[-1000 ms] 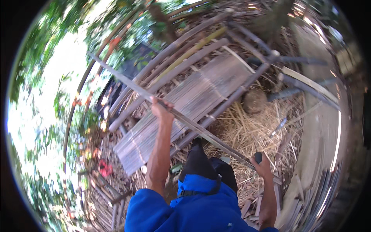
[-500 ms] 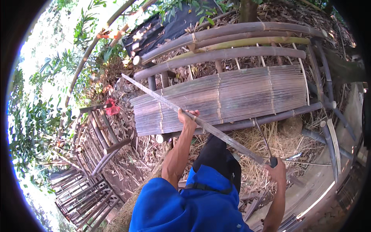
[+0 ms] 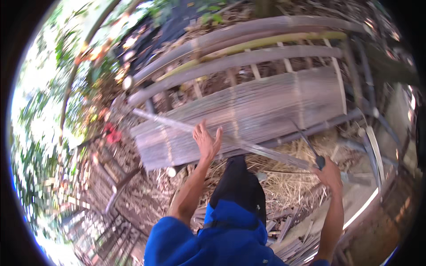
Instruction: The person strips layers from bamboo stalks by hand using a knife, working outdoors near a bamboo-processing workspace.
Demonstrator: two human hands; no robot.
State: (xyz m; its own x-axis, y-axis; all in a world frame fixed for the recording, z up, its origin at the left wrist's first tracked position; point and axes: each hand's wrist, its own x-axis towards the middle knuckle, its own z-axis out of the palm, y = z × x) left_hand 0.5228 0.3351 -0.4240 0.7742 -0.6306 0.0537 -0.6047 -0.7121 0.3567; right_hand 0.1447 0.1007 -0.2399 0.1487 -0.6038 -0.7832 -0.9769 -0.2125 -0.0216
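Note:
A long, flat bamboo strip (image 3: 270, 153) slants in front of me, its far end out to the left and its near end at my right hand. My left hand (image 3: 207, 142) is at the strip's middle with fingers stretched and thumb apart, hiding part of it; whether the palm touches it I cannot tell. The fingers of my right hand (image 3: 330, 175) are closed round the dark handle of a knife (image 3: 306, 141), whose thin blade points up and away. The strip's near end meets this same hand; how it is gripped is hidden.
Beyond the strip stands a bamboo bench (image 3: 270, 99) with a slatted seat and pole backrest. Dry straw (image 3: 284, 181) lies below its front edge. At the left are another bamboo frame (image 3: 117, 179) and a red object (image 3: 112, 133). Bamboo posts (image 3: 372, 150) rise at the right.
My left hand has loosened from round the strip and its fingers have spread. My right hand, with the knife, has shifted right and slightly away. The whole view has swung and blurred.

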